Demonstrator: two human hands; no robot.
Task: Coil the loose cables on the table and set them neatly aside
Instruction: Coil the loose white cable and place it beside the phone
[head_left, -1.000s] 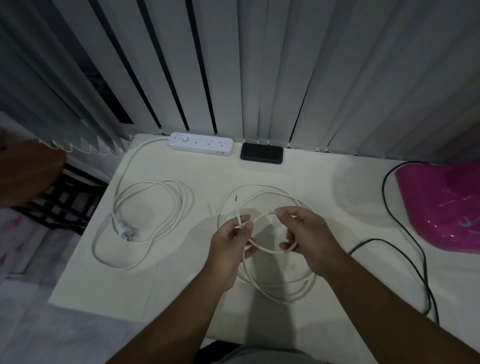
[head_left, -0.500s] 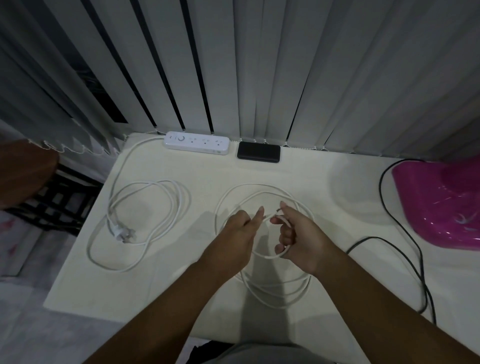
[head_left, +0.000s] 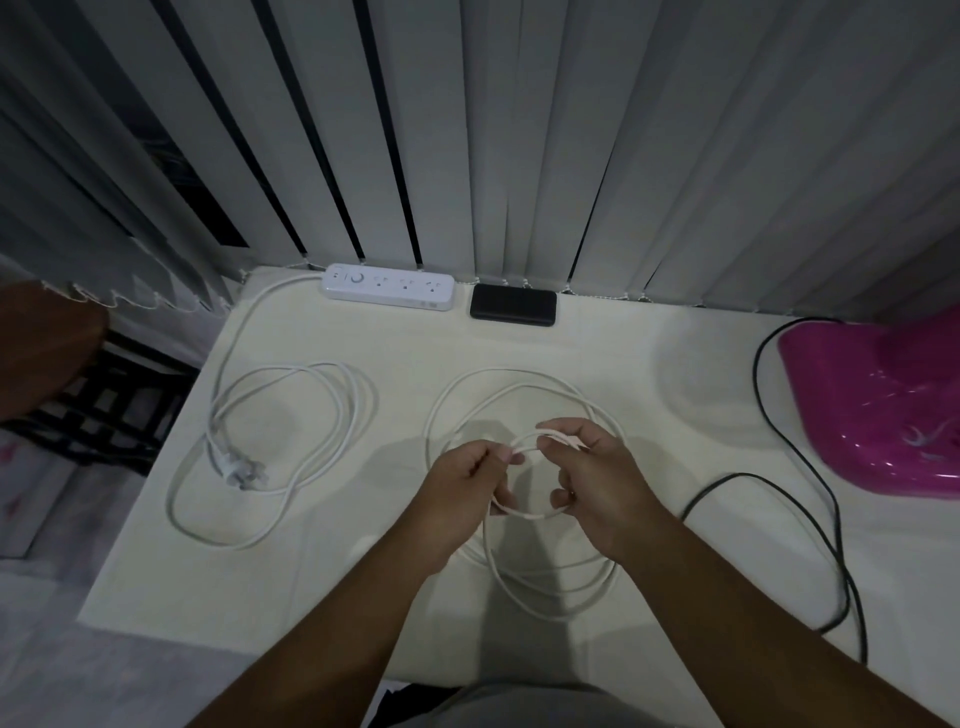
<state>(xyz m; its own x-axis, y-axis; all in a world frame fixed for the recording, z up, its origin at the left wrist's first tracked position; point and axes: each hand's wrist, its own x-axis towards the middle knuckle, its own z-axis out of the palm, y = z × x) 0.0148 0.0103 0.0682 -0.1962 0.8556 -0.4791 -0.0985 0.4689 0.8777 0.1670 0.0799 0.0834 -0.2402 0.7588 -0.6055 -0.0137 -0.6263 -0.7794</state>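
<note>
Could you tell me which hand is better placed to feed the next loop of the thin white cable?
Probably the right hand: it pinches the thin white cable at the small loop's top, with loose turns beside it. The left hand grips the gathered loop, anchoring it.

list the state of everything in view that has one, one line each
thin white cable: partly coiled, a small loop held up in both hands, the rest lying loose on the table
left hand: pinching the loop
right hand: gripping the loop
power strip cord: loosely looped on the table, plug end free
power strip: nothing plugged in
black cable: uncoiled, trailing off the table edge
black device: lying flat
</note>
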